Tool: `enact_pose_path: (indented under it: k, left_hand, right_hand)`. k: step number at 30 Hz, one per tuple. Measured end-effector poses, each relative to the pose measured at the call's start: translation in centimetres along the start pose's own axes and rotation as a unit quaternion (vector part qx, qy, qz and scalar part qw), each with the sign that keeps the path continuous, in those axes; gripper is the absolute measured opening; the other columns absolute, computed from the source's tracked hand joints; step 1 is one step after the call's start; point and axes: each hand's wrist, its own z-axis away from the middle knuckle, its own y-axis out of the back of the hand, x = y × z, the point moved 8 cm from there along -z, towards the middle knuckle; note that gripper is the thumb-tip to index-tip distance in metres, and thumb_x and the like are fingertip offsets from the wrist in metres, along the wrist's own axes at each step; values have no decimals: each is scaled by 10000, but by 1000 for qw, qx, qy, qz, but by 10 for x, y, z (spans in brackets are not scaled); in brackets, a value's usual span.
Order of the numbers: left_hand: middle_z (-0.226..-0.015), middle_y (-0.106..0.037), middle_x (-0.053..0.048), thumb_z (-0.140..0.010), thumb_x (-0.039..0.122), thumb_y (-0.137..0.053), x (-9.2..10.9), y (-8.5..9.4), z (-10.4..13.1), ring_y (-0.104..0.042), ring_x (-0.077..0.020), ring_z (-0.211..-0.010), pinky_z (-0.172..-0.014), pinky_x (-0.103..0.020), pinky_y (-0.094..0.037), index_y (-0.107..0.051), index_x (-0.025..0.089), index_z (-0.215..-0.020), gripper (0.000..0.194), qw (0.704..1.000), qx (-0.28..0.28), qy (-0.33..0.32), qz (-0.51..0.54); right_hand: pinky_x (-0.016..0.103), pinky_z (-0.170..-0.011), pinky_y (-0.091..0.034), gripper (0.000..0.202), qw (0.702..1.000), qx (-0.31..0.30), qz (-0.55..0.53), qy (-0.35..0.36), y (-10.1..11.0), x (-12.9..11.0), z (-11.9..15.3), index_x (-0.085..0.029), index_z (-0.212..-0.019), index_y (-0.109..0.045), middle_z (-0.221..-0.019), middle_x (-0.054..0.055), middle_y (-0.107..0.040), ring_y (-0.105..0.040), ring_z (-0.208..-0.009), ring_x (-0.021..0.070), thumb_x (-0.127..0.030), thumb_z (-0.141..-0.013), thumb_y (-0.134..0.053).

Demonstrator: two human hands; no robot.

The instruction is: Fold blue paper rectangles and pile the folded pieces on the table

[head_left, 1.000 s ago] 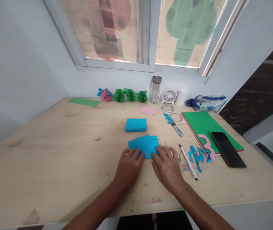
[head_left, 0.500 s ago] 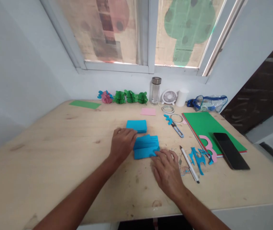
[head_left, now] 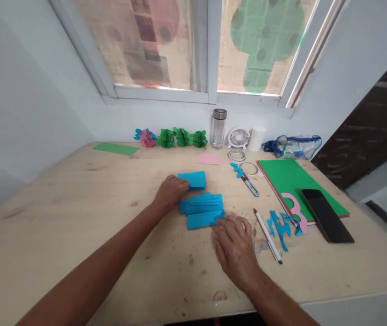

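At the left end of the rear stack of folded blue paper (head_left: 196, 181), my left hand (head_left: 172, 192) has its fingers closed on the edge; its thumb is hidden. Just in front, several blue paper strips (head_left: 202, 203) lie loosely fanned over one another. The nearest blue strip (head_left: 202, 220) lies at the front of that fan. My right hand (head_left: 236, 242) rests its fingertips on this strip's right end, fingers curved and slightly apart, thumb away from them.
To the right lie a white pen (head_left: 268, 237), blue paper scraps (head_left: 283, 230), thread snips (head_left: 250, 184) and a black phone (head_left: 327, 215) on green sheets (head_left: 302, 181). Along the wall stand green paper ornaments (head_left: 182, 137), a glass bottle (head_left: 218, 131) and a small fan (head_left: 238, 137).
My left hand has drawn back left and up from the fanned strips to the rear stack, uncovering the strips' left ends. My right hand stays at the front strip. The view has shifted slightly.
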Motion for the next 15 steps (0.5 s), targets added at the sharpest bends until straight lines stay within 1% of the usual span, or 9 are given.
enact_pose_path:
  k: [4,9,12,15]
  left_hand:
    - [-1177,-583,-80,-902,378,-562,-8,2,-2,-597,-197,-1003,-850,-418,-522,-550,169,-1177,346,1000,8,22,6]
    - [-1162,-590,-76,-905,379,-557,-14,5,-3,-599,-191,-990,-845,-409,-523,-560,172,-1159,327,998,33,47,16]
    - [-1110,-608,-66,-907,377,-555,-16,5,-1,-606,-179,-955,-831,-397,-524,-577,164,-1115,299,997,47,51,25]
    - [-1031,-626,-51,-908,384,-553,-17,6,-1,-612,-161,-896,-800,-375,-527,-595,156,-1053,274,997,56,42,35]
  right_hand:
    - [466,-1018,-278,231,1000,-2,-9,-2,0,-1,1,-211,-1078,-593,-1139,47,-638,-488,-1142,240,-151,-903,-455]
    - [455,-1014,-276,206,1000,1,-7,-1,1,-3,0,-212,-1050,-591,-1118,45,-644,-498,-1128,232,-156,-920,-442]
    - [451,-1013,-280,192,1000,4,-3,2,1,-3,0,-205,-1027,-591,-1100,48,-650,-506,-1124,229,-150,-914,-446]
    - [439,-1004,-290,193,1000,9,-4,8,2,-4,-1,-204,-1024,-592,-1083,48,-654,-513,-1119,223,-147,-906,-452]
